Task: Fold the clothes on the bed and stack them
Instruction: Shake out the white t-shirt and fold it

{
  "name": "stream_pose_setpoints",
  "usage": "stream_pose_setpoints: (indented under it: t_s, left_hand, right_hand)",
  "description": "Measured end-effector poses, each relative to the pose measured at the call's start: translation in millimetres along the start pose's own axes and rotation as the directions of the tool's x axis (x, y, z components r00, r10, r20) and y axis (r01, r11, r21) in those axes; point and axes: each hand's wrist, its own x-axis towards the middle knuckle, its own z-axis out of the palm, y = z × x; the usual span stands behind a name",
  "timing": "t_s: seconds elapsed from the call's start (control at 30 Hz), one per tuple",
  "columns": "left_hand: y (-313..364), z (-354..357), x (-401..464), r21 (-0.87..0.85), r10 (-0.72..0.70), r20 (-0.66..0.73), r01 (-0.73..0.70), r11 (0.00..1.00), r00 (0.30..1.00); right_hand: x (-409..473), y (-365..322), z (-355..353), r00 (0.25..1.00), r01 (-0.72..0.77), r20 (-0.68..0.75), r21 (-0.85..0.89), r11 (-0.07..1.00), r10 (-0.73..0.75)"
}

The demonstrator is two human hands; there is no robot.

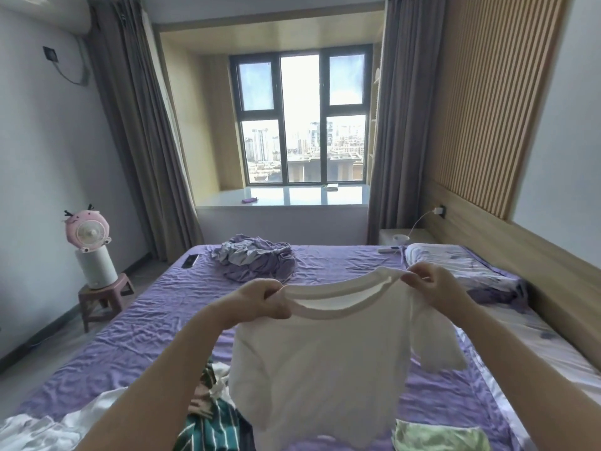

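Left fingers: the left hand (260,299) had its fingers curled shut around the left end of the collar, thumb on top, pinching the white shirt (320,362) at the shoulder seam.
Right fingers: the right hand (432,286) pinched the right end of the collar between thumb and bent fingers; no finger was spread or free.
Shirt: it hung in the air from the two grips, over the near part of the bed (136,317), the neckline stretched open between the hands, the body falling straight and one sleeve drooping to the right.
Risk, slip: a pinch on the collar rib alone looked light; a shake to smooth the cloth could pull one end free and leave the shirt hanging lopsided.
Risk, stretch: pulling the hands further apart would probably strain the neckline rather than flatten the body.
Risk, snag: the hem hung just above the striped garment (208,415) and near the green cloth (439,436); lowering the shirt there would likely lay it on loose clothes and crease the fold.
Step, judged: the shirt was being held up for squaring; no fold was yet visible in it.
Other clothes: a purple heap (257,260) lay well apart toward the far side of the bed; white fabric (48,428) sat at the near left corner.
Stack: no folded pile could be seen.
Surroundings: a pillow (455,265) lay at the right, under the headboard.
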Motion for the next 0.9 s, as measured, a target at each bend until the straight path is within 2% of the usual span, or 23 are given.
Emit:
stream_pose_setpoints:
  t_s: [0.07,0.17,0.27,0.4,0.47,0.6,0.8,0.9]
  left_hand:
    - [0.5,-6.2,-4.8,0.058,-0.01,-0.043,0.012,0.998,0.999]
    - [-3.2,-5.4,-10.8,0.081,0.015,-0.219,0.003,0.997,0.976]
    - [-10.3,5.7,-19.4,-0.011,0.036,-0.405,-0.044,0.999,0.914]
    - [-26.2,25.8,-35.4,0.201,0.047,-0.601,0.094,0.975,0.798]
    - [-33.3,31.4,-51.6,0.253,0.072,-0.588,0.099,0.963,0.806]
    - [-36.5,34.4,-89.4,0.239,0.021,-0.446,0.096,0.966,0.895]
    - [-15.2,20.9,-114.6,0.205,-0.003,-0.299,0.068,0.977,0.954]
    - [-26.2,8.1,-99.9,0.233,-0.009,-0.252,0.07,0.97,0.968]
  right_hand:
    - [-5.4,0.7,2.5,1.0,0.008,-0.018,0.031,0.999,-0.008]
    - [-13.1,-0.8,8.3,0.999,0.004,-0.047,0.081,0.997,0.0]
    - [-24.6,-6.8,14.9,0.994,0.018,-0.112,0.036,0.999,-0.014]
    - [-48.3,-8.4,24.8,0.983,0.071,-0.166,-0.061,0.996,-0.08]
    - [-64.5,-1.2,27.4,0.986,0.074,-0.142,-0.086,0.994,-0.086]
    - [-100.5,14.1,26.2,0.996,0.086,-0.009,-0.107,0.99,-0.088]
    - [-115.0,14.8,17.5,0.987,0.007,0.16,0.048,0.999,-0.015]
    - [-105.5,15.1,26.8,0.982,-0.042,0.186,0.134,0.99,0.016]
